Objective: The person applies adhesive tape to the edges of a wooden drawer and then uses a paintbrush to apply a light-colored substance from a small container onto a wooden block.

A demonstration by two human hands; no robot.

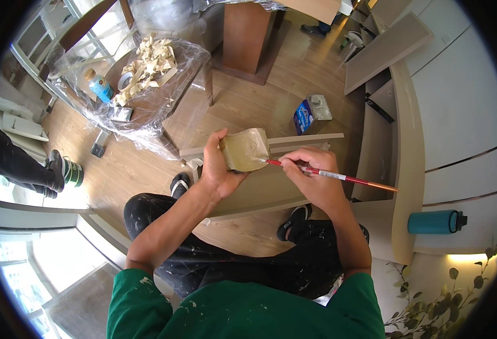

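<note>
Moulding piece (245,149), rigid and judged light, sits clamped at its edge in the left hand (217,169), while the right hand (310,175) pinches a thin red-handled brush (330,174) near its tip.

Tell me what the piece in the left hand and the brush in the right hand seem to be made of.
The curved piece held in the left hand looks like moulded wood or plaster with a matte beige, putty-like coat; which one is unclear. The brush in the right hand seems to have a glossy red lacquered handle, probably wood, ending bare and tan, with a shiny metal-looking band; its bristles touch the piece's edge.
</note>
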